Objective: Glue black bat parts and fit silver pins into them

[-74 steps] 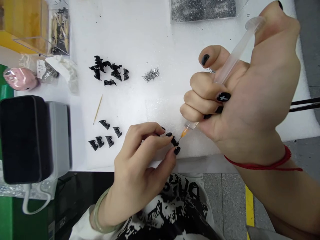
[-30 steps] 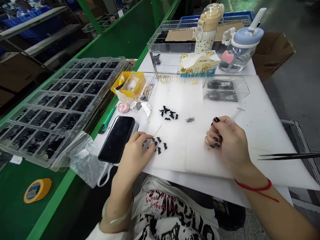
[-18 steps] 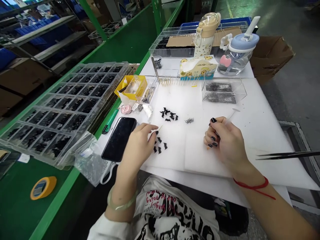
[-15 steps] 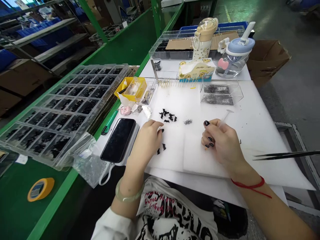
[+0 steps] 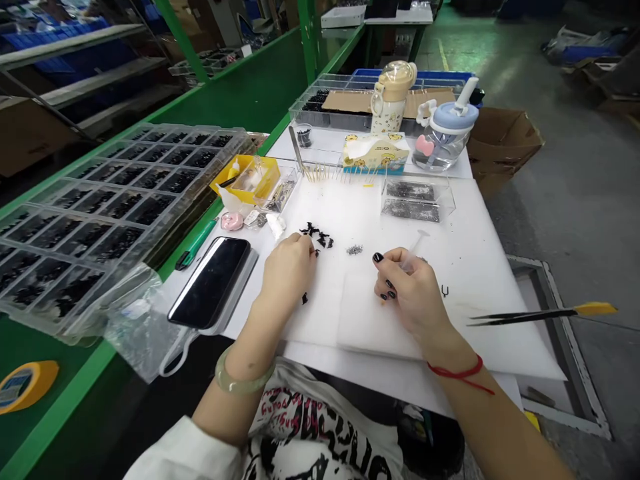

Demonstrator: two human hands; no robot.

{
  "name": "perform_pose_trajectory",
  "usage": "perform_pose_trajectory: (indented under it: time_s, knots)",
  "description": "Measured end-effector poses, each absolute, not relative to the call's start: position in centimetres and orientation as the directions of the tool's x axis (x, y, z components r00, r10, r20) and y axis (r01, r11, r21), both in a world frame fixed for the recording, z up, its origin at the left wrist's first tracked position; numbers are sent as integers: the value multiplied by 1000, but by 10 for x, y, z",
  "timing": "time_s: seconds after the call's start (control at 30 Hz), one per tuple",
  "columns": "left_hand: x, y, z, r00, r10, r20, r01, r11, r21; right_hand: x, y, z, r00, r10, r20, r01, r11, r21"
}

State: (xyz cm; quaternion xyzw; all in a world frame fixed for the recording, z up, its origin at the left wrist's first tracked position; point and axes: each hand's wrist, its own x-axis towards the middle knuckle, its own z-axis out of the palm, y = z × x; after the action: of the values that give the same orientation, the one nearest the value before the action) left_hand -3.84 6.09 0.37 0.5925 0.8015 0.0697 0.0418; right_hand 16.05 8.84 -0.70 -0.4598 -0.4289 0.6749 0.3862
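My left hand (image 5: 289,268) is closed, its fingertips pinched together at the lower edge of a small group of black bat-like pieces (image 5: 324,240). What lies between those fingers is too small to make out. One more black piece (image 5: 305,299) rests below that hand. My right hand (image 5: 407,287) is curled around a slim translucent syringe (image 5: 416,243), whose flanged end sticks out above the fingers. Between the hands sits a little heap of silvery grains (image 5: 355,249) on the white foam sheet (image 5: 320,327). Black tweezers (image 5: 530,317) with a yellow end lie to the right.
A phone (image 5: 210,283), a green cutter (image 5: 197,245) and a yellow tray (image 5: 245,179) are at left, beside a compartment box (image 5: 115,200) of black parts. Behind stand a row of thin sticks (image 5: 320,175), a clear box (image 5: 417,200), a tissue box (image 5: 375,153) and drink bottles (image 5: 445,137).
The view has turned slightly right. My left fingertips have come closer to the black group, and one of two pieces below that hand no longer shows. My right hand keeps its grip.
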Motion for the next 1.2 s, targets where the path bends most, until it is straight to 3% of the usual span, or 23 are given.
perform_pose_trajectory:
  time_s: [0.13,0.37,0.7,0.83,1.0,1.2]
  knots:
    - [-23,44,13,-185,980,67,961,166,223,160,88,-6,-274,916,-292,-159,-343,-926]
    - [38,8,11,284,955,85,879,-294,376,157,83,-6,-218,959,-182,-380,-255,-889]
    - [32,5,1,290,951,109,783,-301,544,170,88,17,-170,981,-95,-595,-179,-783]
    - [24,0,3,292,951,101,744,-292,601,184,101,24,-239,953,-184,-622,-296,-725]
    - [10,-1,4,301,946,122,685,-303,662,194,109,20,-420,890,-178,-732,-448,-513]
    - [6,3,0,309,939,148,663,-324,675,186,107,26,-474,866,-160,-731,-488,-477]
